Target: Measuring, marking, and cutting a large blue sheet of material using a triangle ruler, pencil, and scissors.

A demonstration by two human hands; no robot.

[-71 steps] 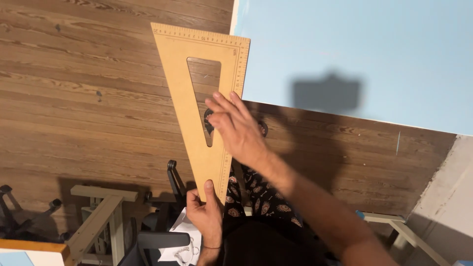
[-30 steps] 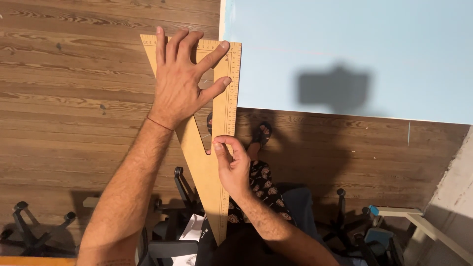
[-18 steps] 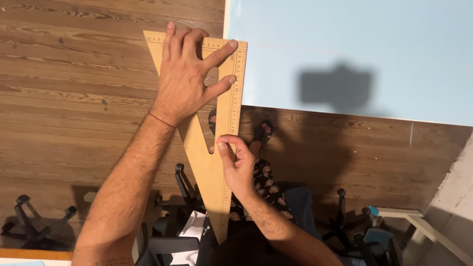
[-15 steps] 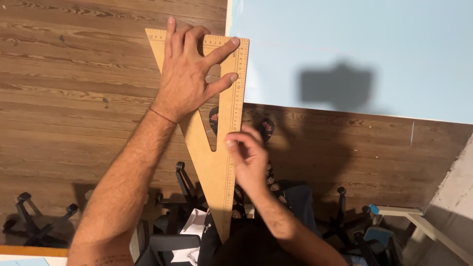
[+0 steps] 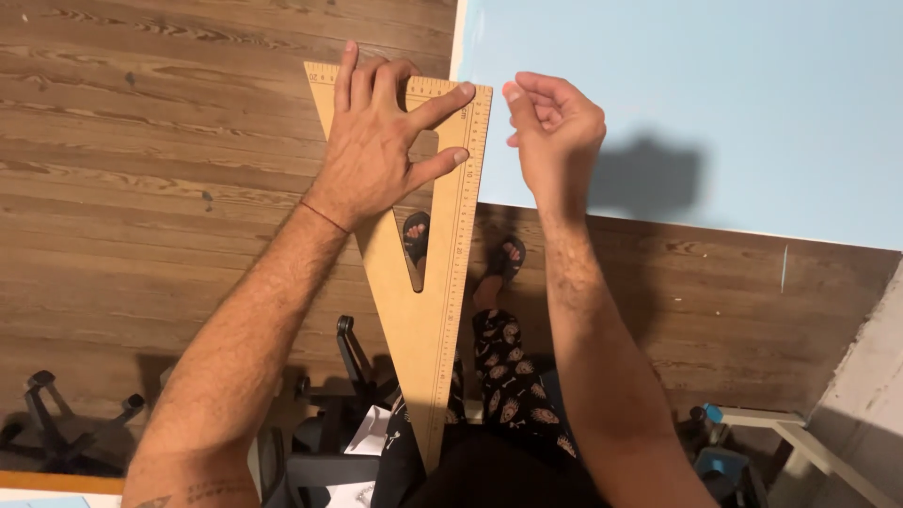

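**Set square held against a wall beside a blue panel**

Wall point(image 5: 169, 188) of brown wood-grain boards fills most of the view; a pale blue panel point(image 5: 696, 103) covers its upper right part, the panel's left edge running vertically just beside the square's ruled side. Below, past the arms, the floor shows chair bases point(image 5: 66, 433) at lower left and the person's feet in dark sandals point(image 5: 503, 259).

The wooden set square point(image 5: 423, 310), a long triangle with a cut-out centre, lies flat on the boards, short side up and point hanging down; its graduated edge stands near-vertical, close to the panel's edge.

The left hand point(image 5: 381, 150) presses on the upper part of the square, palm down, fingers spread and released rather than clenched: it pins the tool, it does not grasp it. The right hand point(image 5: 555, 136) is raised over the blue panel, just beside the top of the ruled edge, fingers curled with thumb and forefinger pinched; whether they hold a small marking tool cannot be told.

Judgement on technique: firm, even pressure near the top corner should keep the square from pivoting about the palm. The ruled edge is best checked for parallel against the panel's edge along its full length. A stroke made along that edge would likely run cleanest if the left fingertips stay clear of it.
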